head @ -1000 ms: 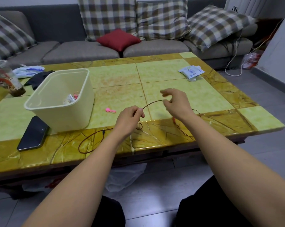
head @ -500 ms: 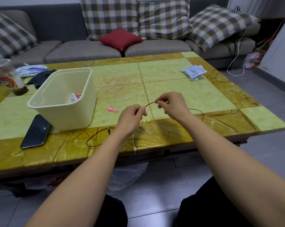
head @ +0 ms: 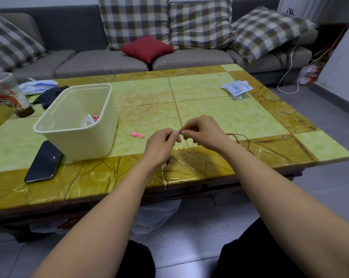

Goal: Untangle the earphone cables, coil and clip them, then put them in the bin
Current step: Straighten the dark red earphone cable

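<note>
While the sofa [head: 109, 61] fills the background with its checked cushions, the tiled table [head: 209, 93] takes up most of the view, and everything that matters lies on it. Left of centre stands the cream bin [head: 101, 137], open-topped, with some pink and white bits already at the bottom (probably earlier earphones, though they are too small to tell). A dark phone [head: 44, 162] lies just beside its near corner, and a small pink clip [head: 137, 134] rests on the tile between the bin and the hands.

Above the near edge of the table, the left hand [head: 161, 143] and the right hand [head: 203, 131] meet with fingertips almost touching, each closed in a pinch on the thin dark earphone cable [head: 241, 137]. From under the right hand the cable trails off to the right, loops across the brown border and slips behind the right forearm.

Such a cable should be nearly weightless, limp and springy, prone to kink and re-tangle, so I would judge it best held between thumb and forefinger close to the end and fed into loops without pulling hard at the joints.

What the fingertips pinch cannot be made out: plug, earbud or bare wire. No cable shows left of the left hand, and how much remains is hidden by the arms.
</note>
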Demonstrator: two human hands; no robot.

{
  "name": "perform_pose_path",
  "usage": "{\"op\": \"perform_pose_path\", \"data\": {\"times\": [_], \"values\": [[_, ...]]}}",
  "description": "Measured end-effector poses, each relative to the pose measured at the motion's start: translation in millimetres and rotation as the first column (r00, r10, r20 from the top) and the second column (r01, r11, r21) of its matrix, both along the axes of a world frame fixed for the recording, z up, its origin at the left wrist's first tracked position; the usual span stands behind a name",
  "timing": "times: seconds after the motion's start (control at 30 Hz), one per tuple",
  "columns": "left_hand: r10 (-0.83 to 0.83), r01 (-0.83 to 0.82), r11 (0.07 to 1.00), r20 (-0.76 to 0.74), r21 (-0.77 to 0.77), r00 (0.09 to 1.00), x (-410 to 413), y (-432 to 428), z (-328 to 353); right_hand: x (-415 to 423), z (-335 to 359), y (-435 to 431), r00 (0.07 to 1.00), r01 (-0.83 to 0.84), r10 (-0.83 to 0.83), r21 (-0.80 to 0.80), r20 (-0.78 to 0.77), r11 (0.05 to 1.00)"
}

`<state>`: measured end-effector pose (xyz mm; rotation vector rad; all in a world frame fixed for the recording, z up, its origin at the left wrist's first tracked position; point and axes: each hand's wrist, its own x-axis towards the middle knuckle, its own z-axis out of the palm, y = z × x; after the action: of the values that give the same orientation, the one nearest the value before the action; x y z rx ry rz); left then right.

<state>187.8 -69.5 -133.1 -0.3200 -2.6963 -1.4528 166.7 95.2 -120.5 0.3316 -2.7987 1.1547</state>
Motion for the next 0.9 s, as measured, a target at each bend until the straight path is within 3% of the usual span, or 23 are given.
{"op": "perform_pose_path", "data": {"times": [0.07, 0.1, 0.2, 0.23, 0.37, 0.5, 0.53, 0.6, 0.67, 0.7, 0.77, 0.83, 0.9], "values": [[0.014, -0.014, 1.0, -0.004, 0.005, 1.0, -1, -2, -1, -5, -1, 7, 0.977, 0.197, -0.191, 0.058, -0.1, 0.979], [0.015, -0.016, 1.0, 0.001, 0.007, 1.0, -2, -2, -2, -4, -1, 8, 0.972, 0.21, -0.204, 0.04, -0.116, 0.977], [-0.001, 0.001, 1.0, 0.007, 0.001, 1.0, -2, -1, -3, 5, 3, -5, 0.999, -0.036, 0.035, -0.019, -0.034, 0.999], [-0.005, 0.005, 1.0, 0.005, 0.003, 1.0, -2, -1, -3, 6, 3, -7, 0.999, -0.044, 0.044, 0.001, -0.025, 0.999], [0.006, -0.007, 1.0, 0.01, 0.027, 1.0, -3, -5, -3, -5, -1, 6, 0.961, 0.247, -0.241, 0.027, -0.133, 0.969], [-0.028, 0.026, 0.998, 0.023, 0.062, 0.999, -3, -2, -3, 6, 3, -6, 0.995, -0.095, 0.097, -0.059, 0.02, 0.994], [-0.028, 0.025, 0.996, 0.028, 0.082, 0.999, -2, -2, -1, 6, 3, -8, 0.994, -0.102, 0.105, -0.07, 0.035, 0.992], [-0.024, 0.013, 0.987, 0.065, 0.159, 0.998, -2, -5, 2, 0, 1, -3, 0.999, 0.036, -0.037, -0.176, -0.006, 0.984], [-0.044, 0.006, 0.964, 0.137, 0.267, 0.99, -2, -11, 4, -6, -1, 12, 0.959, 0.255, -0.282, -0.32, -0.04, 0.913], [-0.063, 0.005, 0.951, 0.177, 0.31, 0.982, -1, -13, 5, -8, -3, 19, 0.922, 0.349, -0.384, -0.335, -0.045, 0.875], [-0.106, 0.011, 0.931, 0.241, 0.365, 0.965, 0, -14, 5, -10, -12, 28, 0.874, 0.467, -0.484, -0.203, -0.044, 0.861], [-0.144, 0.024, 0.913, 0.266, 0.407, 0.953, 1, -11, 6, -7, -17, 25, 0.913, 0.397, -0.4, -0.052, -0.073, 0.916], [-0.158, 0.026, 0.897, 0.265, 0.442, 0.951, 3, -5, 7, -3, -14, 14, 0.974, 0.171, -0.177, -0.05, -0.14, 0.984]]}}
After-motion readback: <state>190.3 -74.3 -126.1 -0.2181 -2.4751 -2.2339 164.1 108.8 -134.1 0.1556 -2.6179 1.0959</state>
